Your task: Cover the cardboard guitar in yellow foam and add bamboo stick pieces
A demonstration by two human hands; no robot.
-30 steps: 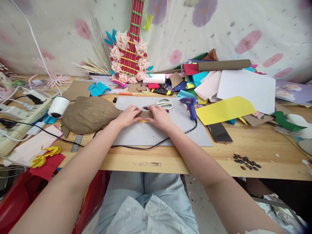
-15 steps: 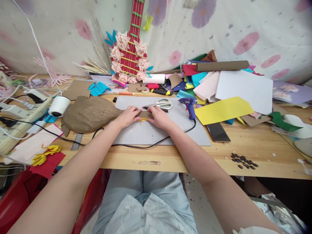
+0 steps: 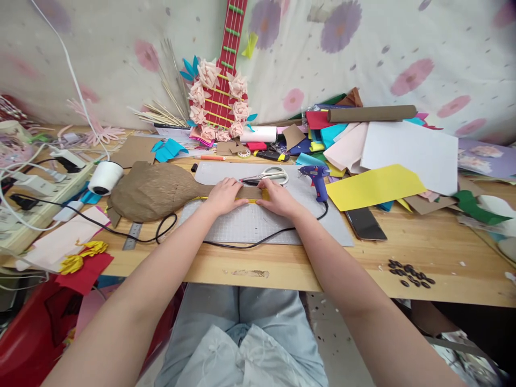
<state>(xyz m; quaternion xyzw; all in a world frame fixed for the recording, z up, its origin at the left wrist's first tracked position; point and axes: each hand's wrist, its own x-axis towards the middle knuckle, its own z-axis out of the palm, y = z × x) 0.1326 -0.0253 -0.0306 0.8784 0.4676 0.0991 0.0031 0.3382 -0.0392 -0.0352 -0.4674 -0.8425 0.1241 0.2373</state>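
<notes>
A brown crepe-paper-covered, pear-shaped body (image 3: 155,191) lies on its back or front, I cannot tell which, with a flat narrow neck (image 3: 205,190) running right across a grey cutting mat (image 3: 242,228). Along the neck's near edge runs a thin yellow paper strip (image 3: 253,201). My left hand (image 3: 226,196) is closed over the neck, fingers on top and thumb at the near edge. Farther right, my right hand (image 3: 278,198) pinches the neck and strip the same way, covering its end. White-handled scissors (image 3: 275,174) lie just behind the hands.
A blue glue gun (image 3: 316,180) stands at the mat's right, its black cable crossing in front. Nearby are a phone (image 3: 366,224), yellow paper (image 3: 374,187), dark oval beads (image 3: 411,274), a power strip (image 3: 48,201) and a ruler (image 3: 132,235). A red paper guitar (image 3: 220,102) leans behind.
Both hands have slid a little to the right along the neck, with more of the yellow strip showing beside the left hand. The view has shifted slightly.
</notes>
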